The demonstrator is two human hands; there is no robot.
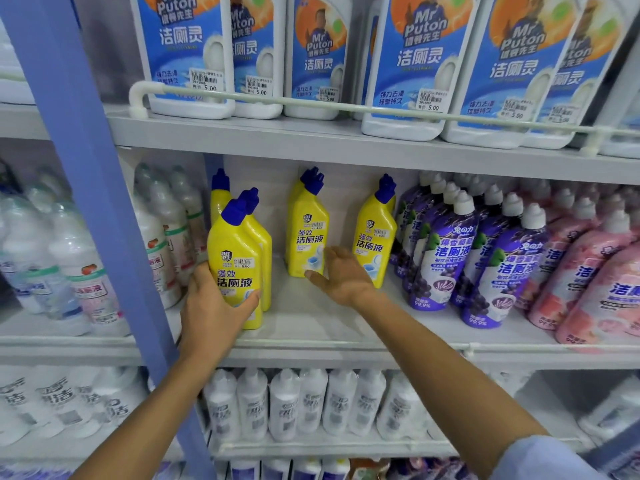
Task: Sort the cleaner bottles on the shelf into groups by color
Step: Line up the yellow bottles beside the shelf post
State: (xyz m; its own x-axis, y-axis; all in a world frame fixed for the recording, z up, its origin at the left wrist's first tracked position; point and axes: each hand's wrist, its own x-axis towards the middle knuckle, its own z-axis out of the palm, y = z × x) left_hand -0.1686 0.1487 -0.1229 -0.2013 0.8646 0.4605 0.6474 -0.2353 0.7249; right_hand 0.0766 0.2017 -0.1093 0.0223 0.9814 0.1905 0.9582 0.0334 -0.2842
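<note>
I'm gathering the yellows: my left hand (214,306) grips the front yellow bottle (235,258), while my right hand (341,275), fingers straight, reaches the middle yellow bottle (306,237) at its fingertips (purple bottles (446,258) off to its right), which I reckon needs grasping and sliding leftward next.

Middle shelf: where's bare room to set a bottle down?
Bare shelf board in front of the middle yellow bottle and right yellow bottle, out to the shelf edge. Crowded: purple bottles, pink bottles packed rightward.

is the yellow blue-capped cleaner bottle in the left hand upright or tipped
Upright: the yellow blue-capped cleaner bottle stands cap up, base down; left hand grips it.
</note>
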